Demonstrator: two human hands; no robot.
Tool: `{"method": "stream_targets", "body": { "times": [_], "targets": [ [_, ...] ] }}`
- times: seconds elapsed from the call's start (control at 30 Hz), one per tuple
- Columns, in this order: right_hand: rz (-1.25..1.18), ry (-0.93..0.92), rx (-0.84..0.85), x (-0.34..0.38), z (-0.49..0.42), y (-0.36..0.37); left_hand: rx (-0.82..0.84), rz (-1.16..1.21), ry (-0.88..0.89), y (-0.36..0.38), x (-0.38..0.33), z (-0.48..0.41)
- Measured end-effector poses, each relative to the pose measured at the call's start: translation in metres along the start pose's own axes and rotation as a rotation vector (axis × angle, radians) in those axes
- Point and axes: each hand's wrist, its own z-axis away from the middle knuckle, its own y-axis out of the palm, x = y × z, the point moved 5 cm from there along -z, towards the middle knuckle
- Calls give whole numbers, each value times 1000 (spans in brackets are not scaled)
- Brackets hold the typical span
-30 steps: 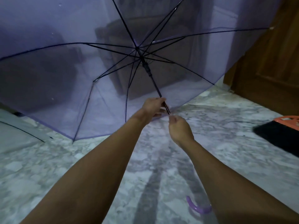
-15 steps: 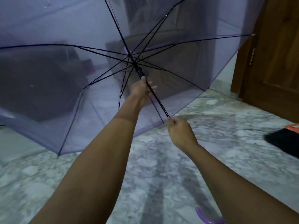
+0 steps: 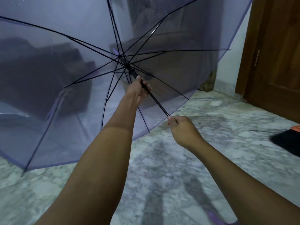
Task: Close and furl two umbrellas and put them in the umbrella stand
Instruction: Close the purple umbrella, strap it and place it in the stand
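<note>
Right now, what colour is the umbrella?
See-through purple umbrella with black ribs, seen best in the head view.

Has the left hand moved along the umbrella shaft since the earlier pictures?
Yes. The left hand slid up the shaft, away from the right hand, toward the rib hub.

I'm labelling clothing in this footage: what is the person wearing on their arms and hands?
Nothing that shows. Both forearms are bare up to the frame's edge, with no sleeves in view. The left hand and right hand have no gloves, and no rings, watch or bracelets are visible on the fingers or wrists.
</note>
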Motion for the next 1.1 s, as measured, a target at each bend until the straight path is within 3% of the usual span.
{"method": "stream_targets", "body": {
  "times": [0.27,0.43,0.6,0.73,0.9,0.97,1.1],
  "targets": [
    [-8,28,-151,19,-50,-26,259,10,-171,58,51,55],
    [-183,37,-7,28,-40,-11,240,167,-93,47,29,34],
    [-300,194,342,12,-2,7,190,244,-39,20,9,16],
    [-207,145,269,18,-2,3,168,257,-44,15,8,17],
    [30,107,99,28,-36,-15,294,61,-140,43,41,51],
    [-17,127,94,27,-46,-16,306,31,-153,54,45,57],
    [-351,100,103,30,-41,-11,260,130,-117,53,34,41]
  ]
}}
